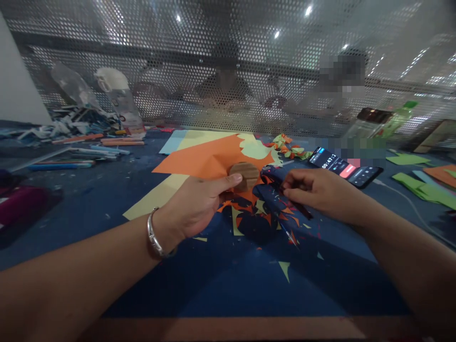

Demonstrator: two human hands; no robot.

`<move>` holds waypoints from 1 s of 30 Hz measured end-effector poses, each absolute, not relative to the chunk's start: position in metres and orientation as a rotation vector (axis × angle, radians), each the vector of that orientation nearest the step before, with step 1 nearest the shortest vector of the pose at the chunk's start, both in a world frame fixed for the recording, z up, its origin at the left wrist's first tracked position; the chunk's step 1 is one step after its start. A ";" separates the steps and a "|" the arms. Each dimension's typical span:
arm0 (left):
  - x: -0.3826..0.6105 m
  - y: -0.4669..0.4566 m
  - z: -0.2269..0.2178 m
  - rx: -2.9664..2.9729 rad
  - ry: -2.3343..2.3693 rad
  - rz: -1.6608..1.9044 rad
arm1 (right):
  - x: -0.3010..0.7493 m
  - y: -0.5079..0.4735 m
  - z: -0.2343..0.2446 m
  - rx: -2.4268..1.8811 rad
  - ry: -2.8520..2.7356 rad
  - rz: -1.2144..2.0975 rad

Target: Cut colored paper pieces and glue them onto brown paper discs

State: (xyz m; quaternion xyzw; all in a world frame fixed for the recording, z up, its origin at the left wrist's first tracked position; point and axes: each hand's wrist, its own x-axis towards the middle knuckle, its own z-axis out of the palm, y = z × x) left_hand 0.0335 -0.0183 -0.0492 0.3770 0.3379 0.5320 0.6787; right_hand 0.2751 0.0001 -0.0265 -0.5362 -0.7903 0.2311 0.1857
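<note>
My left hand (194, 202) pinches a round wooden disc (245, 175) against a sheet of orange paper (203, 156), thumb on top. Scalloped bites are cut out of the sheet's right side. To the right, the fingers of my right hand (309, 192) are closed around a dark, slim object (302, 209), whose kind I cannot make out. Just below lies a pen (289, 232) with a metal tip. Under my hands are orange and yellow paper scraps (254, 213). Yellow paper (153, 197) lies beneath the orange sheet.
A phone (345, 166) showing a timer lies right, with its cable (409, 199). Cut paper pieces (285, 145) are heaped behind. Markers (121, 141), a water bottle (123, 102) and a purple case (21, 204) stand or lie left. Green paper (423, 187) is far right. People sit beyond a perforated screen (249, 61).
</note>
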 end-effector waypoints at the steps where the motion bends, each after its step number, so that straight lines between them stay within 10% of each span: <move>1: 0.034 -0.019 -0.049 0.843 0.761 1.196 | 0.272 -0.002 -0.026 -1.508 -2.166 0.721; 30: 0.039 -0.022 -0.043 0.748 0.673 1.201 | 0.248 -0.019 -0.035 -1.280 -1.663 1.125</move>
